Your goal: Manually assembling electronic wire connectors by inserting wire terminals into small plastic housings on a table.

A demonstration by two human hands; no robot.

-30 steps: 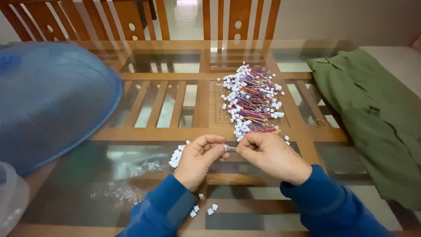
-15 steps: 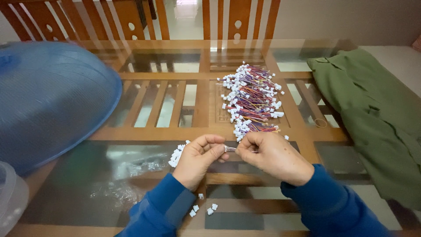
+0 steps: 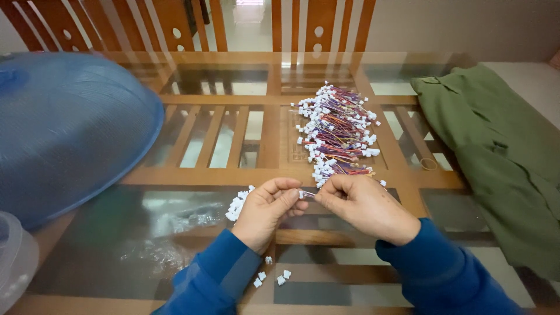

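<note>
Together, left hand (image 3: pixel 267 209) and right hand (image 3: pixel 361 205) pinching one small white connector (image 3: pixel 303 194), wired connector pile (image 3: pixel 338 131) beyond on glass table (image 3: pixel 175 233)

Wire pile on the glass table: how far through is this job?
Done: a big pile of wires with white plugs fitted lies ahead of the hands. In hand: left hand and right hand pinch one small white plug between them. Left: a small heap of loose plugs by the left hand, plus a few strays near the sleeves.

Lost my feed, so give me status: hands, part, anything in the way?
Left hand and right hand pinch one small wired connector. Wire pile beyond, apart. Nothing blocking.
</note>
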